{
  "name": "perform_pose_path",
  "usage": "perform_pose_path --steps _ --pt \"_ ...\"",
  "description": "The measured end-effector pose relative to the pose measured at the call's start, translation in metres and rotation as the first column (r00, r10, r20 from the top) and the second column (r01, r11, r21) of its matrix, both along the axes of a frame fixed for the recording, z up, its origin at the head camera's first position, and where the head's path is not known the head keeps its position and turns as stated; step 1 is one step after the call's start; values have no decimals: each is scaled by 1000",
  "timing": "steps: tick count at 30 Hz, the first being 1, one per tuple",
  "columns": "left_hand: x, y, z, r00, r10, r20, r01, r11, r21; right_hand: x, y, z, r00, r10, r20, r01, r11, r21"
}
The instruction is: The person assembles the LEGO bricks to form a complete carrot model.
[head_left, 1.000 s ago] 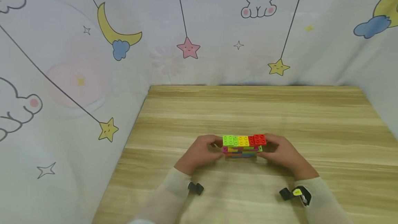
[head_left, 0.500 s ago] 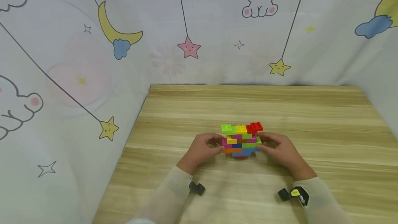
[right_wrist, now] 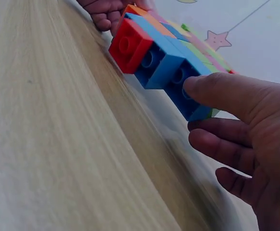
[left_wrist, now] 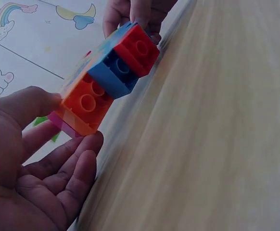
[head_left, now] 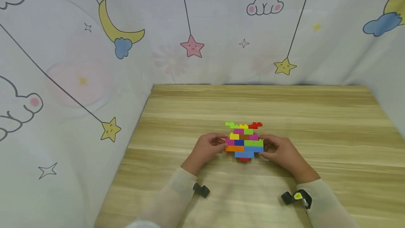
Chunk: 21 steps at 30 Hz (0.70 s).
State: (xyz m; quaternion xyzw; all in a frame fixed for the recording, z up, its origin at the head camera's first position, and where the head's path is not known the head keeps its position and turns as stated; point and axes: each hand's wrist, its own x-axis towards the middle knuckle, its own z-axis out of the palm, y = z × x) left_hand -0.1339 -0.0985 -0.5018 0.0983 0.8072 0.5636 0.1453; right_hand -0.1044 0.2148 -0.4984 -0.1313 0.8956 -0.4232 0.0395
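Observation:
Both hands hold a multicoloured toy brick build [head_left: 244,143], its stepped front face turned to the head camera. Green, yellow and red bricks form its top row; a red brick [right_wrist: 128,45] is lowest. At its left end, the left hand [head_left: 205,150] pinches the pink and orange bricks; in the left wrist view the thumb lies on the orange brick [left_wrist: 87,103]. The right hand [head_left: 281,150] grips the other end, its thumb on the hollow underside of a blue brick [right_wrist: 171,55]. Both wrist views show the underside, raised off the table. The back is hidden.
Wood-grain table [head_left: 177,112] lies under the hands. A pale curtain [head_left: 221,62] printed with stars, moons and rabbits stands behind and to the sides. A small black camera [head_left: 201,190] sits at the left wrist, another black camera [head_left: 288,197] at the right.
The brick build has tilted back between both hands: its studded top faced the head camera before, and now its front face shows. Both hands keep their grip and have shifted only slightly.

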Motion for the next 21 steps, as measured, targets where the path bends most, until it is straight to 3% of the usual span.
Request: perform_pose_path --steps 9,14,21 --pt "-3 0 -3 992 -106 -68 96 987 -131 -2 3 -4 996 36 -79 -31 998 57" --pt "-2 0 -1 989 -123 -83 109 982 -152 -4 3 -5 988 80 -136 -70 995 74" --pt "0 2 0 986 -133 -102 114 977 -178 -3 5 -6 983 100 -155 -81 989 124"
